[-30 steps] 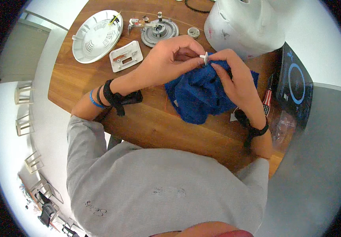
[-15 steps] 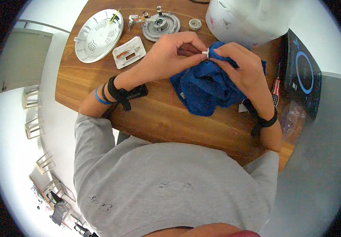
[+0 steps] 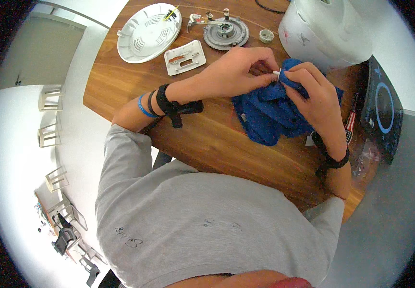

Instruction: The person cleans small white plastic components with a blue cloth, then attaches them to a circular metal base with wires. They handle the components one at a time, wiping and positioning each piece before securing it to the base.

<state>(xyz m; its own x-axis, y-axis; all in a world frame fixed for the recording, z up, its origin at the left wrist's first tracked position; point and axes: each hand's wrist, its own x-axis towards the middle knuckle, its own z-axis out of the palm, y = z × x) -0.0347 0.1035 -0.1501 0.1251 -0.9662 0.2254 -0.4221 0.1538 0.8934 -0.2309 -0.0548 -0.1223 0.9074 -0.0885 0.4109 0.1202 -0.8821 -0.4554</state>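
My left hand (image 3: 238, 72) pinches a small white part (image 3: 276, 73) between thumb and fingers over the round wooden table (image 3: 207, 139). My right hand (image 3: 315, 98) meets it from the right and grips a crumpled blue cloth (image 3: 267, 115), pressing the cloth against the white part. Most of the small part is hidden by my fingers. The cloth hangs down onto the table below both hands.
A big white rounded appliance body (image 3: 325, 31) stands just behind my hands. A white round vented cover (image 3: 147, 31), a white rectangular plate (image 3: 184, 57), a grey metal disc (image 3: 225, 32) and a small ring (image 3: 265, 35) lie at the back. A dark device with a blue ring (image 3: 385, 108) sits at right.
Both hands stay together on the small white part and the blue cloth; they have shifted slightly within the view, and the cloth has bunched lower under my right hand.
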